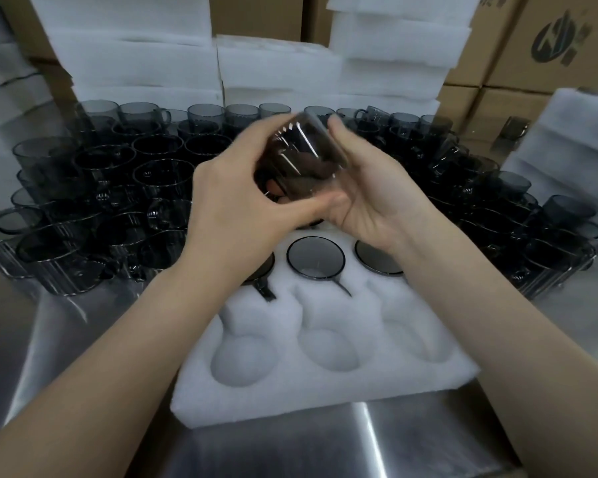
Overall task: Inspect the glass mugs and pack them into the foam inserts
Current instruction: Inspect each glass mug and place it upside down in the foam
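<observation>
Mugs at left [83, 208]: smoky grey glass, crowded upright and mouth up on the steel table [66, 336].
Left hand [235, 205]: grips the held mug from the left, fingers curled over its wall, thumb low beside the other palm.
Held mug [301, 157]: raised above the far edge of the foam insert, tilted between both hands, blurred.
Foam insert [325, 391]: white, lies on the table beneath the forearms; back row of three pockets filled, front row of three shows bare foam.
Packed mugs [315, 258]: sit mouth up in the back pockets, handles in slots toward the near side; outer two partly hidden by the wrists.
Foam stacks [277, 70]: piled high behind the loose mugs.
Right hand [366, 198]: cradles the held mug from the right, fingers curled round its far end.
Mugs at right [497, 215]: same grey glass, packed close together on the table.
Cartons [549, 46]: brown, stacked far right, dark logo on one face.
</observation>
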